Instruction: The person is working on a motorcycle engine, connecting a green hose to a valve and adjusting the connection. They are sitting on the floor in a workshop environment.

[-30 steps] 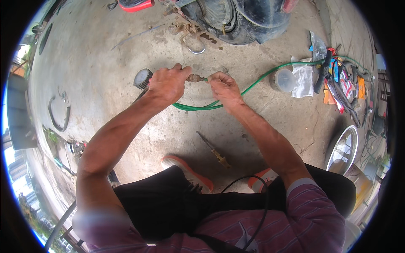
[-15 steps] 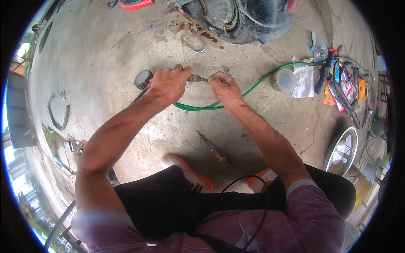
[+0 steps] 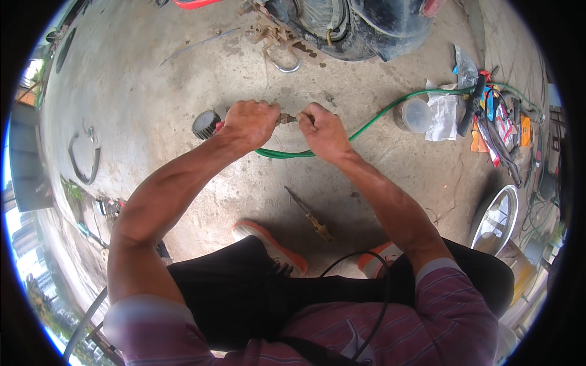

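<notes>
My left hand (image 3: 251,124) is closed round what looks like a tyre inflator. Its round gauge (image 3: 206,124) with a ridged dark rim sticks out on the left, and a bit of red shows beside it; the rest is hidden under the fingers. A brassy fitting (image 3: 285,118) juts from the right side of that fist. At its far end, my right hand (image 3: 325,131) is closed, thumb and forefinger pinching the thin end joined to it. Green hose (image 3: 285,154) loops below both hands, and one length (image 3: 381,112) runs off to the right.
A pointed tool with a yellowish handle (image 3: 318,226) lies near my shoes. To the right are a clear plastic tub (image 3: 413,116), a heap of wrappers (image 3: 502,122) and a wheel rim (image 3: 497,219). A dirty vehicle part (image 3: 390,27) stands ahead, near a metal clamp-like piece (image 3: 270,44).
My right hand has rolled over at the fitting, its thumb and forefinger now drawn up on top. Both hands stay close to the same spot, the left shifted slightly right.
</notes>
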Demonstrator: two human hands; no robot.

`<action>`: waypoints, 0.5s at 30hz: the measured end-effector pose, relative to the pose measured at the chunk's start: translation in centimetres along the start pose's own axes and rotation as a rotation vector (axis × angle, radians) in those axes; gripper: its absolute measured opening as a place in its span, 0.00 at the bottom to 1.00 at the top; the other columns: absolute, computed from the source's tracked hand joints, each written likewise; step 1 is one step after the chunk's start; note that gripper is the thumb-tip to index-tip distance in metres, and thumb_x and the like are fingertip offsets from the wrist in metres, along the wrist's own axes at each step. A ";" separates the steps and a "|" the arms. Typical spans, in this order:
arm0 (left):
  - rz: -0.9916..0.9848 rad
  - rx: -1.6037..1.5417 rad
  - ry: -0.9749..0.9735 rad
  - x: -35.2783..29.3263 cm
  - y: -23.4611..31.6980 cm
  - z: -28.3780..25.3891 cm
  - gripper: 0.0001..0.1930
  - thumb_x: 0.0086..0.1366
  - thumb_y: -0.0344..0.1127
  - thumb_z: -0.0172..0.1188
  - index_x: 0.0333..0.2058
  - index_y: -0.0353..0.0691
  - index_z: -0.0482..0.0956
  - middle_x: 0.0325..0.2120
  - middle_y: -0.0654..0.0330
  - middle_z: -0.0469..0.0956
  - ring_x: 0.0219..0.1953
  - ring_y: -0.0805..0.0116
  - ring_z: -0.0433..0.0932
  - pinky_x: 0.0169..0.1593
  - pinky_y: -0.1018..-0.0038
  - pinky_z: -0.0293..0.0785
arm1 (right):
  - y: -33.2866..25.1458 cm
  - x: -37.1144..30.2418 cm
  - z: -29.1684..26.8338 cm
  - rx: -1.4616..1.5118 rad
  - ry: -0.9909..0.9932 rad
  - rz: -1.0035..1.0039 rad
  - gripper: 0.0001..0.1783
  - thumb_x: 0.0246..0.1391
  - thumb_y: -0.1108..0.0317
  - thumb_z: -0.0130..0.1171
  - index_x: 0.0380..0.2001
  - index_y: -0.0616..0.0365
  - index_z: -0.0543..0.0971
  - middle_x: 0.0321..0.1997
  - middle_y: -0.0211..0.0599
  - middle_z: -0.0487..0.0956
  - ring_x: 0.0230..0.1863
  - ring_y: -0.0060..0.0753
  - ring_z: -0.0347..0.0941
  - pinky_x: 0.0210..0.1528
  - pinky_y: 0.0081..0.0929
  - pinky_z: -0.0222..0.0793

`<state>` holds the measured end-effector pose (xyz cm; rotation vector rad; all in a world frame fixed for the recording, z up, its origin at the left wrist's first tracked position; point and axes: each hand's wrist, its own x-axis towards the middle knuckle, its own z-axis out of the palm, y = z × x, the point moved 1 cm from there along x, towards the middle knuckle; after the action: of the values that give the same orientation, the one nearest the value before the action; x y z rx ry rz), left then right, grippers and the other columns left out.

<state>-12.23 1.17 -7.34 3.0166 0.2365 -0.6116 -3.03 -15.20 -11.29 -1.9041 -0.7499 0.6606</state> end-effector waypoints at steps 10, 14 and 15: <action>-0.009 0.021 0.059 1.1 -0.2 0.5 0.15 0.70 0.46 0.52 0.39 0.39 0.76 0.32 0.48 0.81 0.36 0.47 0.82 0.39 0.55 0.78 | 2.1 1.0 -0.2 0.653 -0.192 0.444 0.14 0.64 0.60 0.52 0.43 0.59 0.78 0.33 0.34 0.81 0.33 0.29 0.76 0.37 0.30 0.71; -0.062 -0.023 0.028 1.4 -1.5 1.3 0.15 0.71 0.46 0.51 0.42 0.40 0.76 0.34 0.48 0.81 0.38 0.46 0.82 0.42 0.54 0.77 | 1.6 0.0 -0.5 0.884 -0.145 0.602 0.18 0.67 0.59 0.49 0.50 0.60 0.75 0.43 0.38 0.81 0.43 0.31 0.77 0.49 0.32 0.72; -0.072 -0.023 0.028 1.3 -1.8 1.3 0.15 0.71 0.45 0.51 0.43 0.40 0.76 0.35 0.47 0.81 0.38 0.46 0.82 0.43 0.54 0.77 | 2.6 -0.3 0.1 0.922 -0.141 0.590 0.18 0.67 0.58 0.48 0.51 0.60 0.75 0.44 0.38 0.80 0.45 0.32 0.77 0.51 0.32 0.72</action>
<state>-11.82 3.04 -9.12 3.0070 0.3525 -0.5685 -2.73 -16.36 -13.64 -1.1879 0.0996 1.2492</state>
